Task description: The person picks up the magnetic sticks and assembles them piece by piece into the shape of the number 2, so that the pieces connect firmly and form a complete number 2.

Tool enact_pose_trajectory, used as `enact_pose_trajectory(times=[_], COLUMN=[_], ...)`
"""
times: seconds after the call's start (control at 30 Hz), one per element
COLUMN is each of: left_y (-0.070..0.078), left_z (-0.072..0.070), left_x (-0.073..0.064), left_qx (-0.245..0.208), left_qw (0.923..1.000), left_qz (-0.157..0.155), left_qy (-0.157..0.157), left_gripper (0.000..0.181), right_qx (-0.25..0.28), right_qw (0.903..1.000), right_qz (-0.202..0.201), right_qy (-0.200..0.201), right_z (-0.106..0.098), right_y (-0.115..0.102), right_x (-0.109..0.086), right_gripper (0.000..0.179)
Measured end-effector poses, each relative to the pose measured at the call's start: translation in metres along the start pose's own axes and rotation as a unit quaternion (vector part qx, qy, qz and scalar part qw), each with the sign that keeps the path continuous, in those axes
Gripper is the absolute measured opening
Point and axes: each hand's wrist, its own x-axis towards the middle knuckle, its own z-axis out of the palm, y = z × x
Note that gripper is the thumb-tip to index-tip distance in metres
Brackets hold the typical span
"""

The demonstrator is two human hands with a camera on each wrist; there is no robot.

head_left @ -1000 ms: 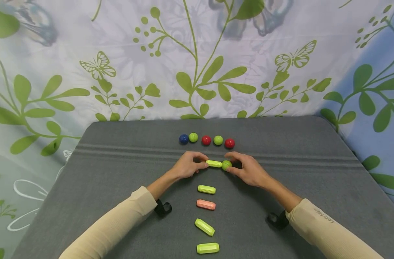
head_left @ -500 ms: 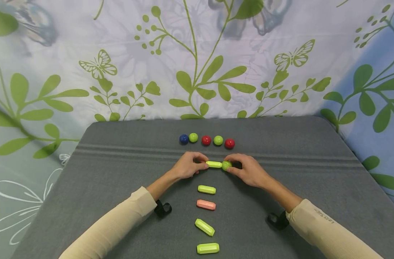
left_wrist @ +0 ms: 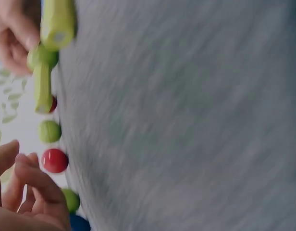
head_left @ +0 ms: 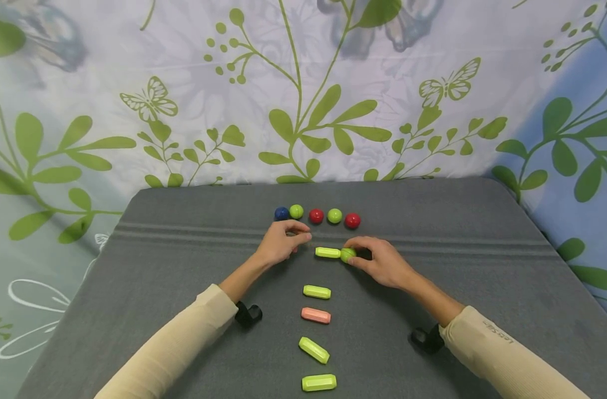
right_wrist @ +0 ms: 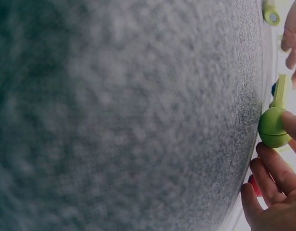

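Note:
My right hand point(head_left: 383, 261) pinches a green ball point(head_left: 348, 255) between thumb and fingers, near the middle of the table. Against the ball's left side lies a yellow-green ribbed rod point(head_left: 327, 252), end to end with it. In the right wrist view the thumb presses on the green ball point(right_wrist: 273, 127), and the rod point(right_wrist: 280, 91) extends beyond it. Nothing is held by my left hand point(head_left: 279, 244), which hovers left of the rod with fingers loosely bent and thumb apart. The left wrist view shows that gap between thumb and fingers too.
A row of balls lies farther back: blue point(head_left: 281, 214), green point(head_left: 296, 211), red point(head_left: 316, 216), green point(head_left: 335, 216) and red point(head_left: 353, 220). Nearer lie several loose rods, including a pink rod point(head_left: 315, 315). A patterned curtain point(head_left: 303, 88) hangs behind the grey table point(head_left: 433, 221).
My left hand has let go of the rod and moved left and slightly back. The right hand stays on the green ball, and the rod has kept its place beside it.

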Motion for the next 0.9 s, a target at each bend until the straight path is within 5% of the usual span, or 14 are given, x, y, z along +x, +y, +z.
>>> enact_pose_trajectory(times=[0.2,0.3,0.4,0.63,0.9], left_y=[-0.005,-0.011,-0.016,-0.024,-0.025], left_z=[-0.022,-0.032,-0.038,-0.042,-0.04], left_x=[0.016,0.022,0.026,0.033,0.035], left_qx=[-0.016,-0.018,-0.016,0.052,0.06], left_qw=[0.99,0.9836,0.9844,0.9931,0.9934], left_qz=[-0.004,-0.018,-0.041,-0.057,-0.054], left_qy=[0.14,0.179,0.17,0.089,0.082], left_gripper=[0.025,0.029,0.04,0.055,0.046], right_qx=[0.001,0.002,0.003,0.001,-0.002], right_qw=[1.0,1.0,1.0,1.0,1.0], right_qz=[-0.001,-0.002,-0.004,-0.005,0.0], right_qy=[-0.003,-0.006,-0.008,-0.007,-0.01], right_z=[0.0,0.0,0.0,-0.001,-0.002], right_y=[-0.001,-0.001,-0.002,-0.002,0.0], right_x=[-0.001,0.0,0.001,0.002,0.002], right_gripper=[0.026,0.026,0.026,0.027,0.027])
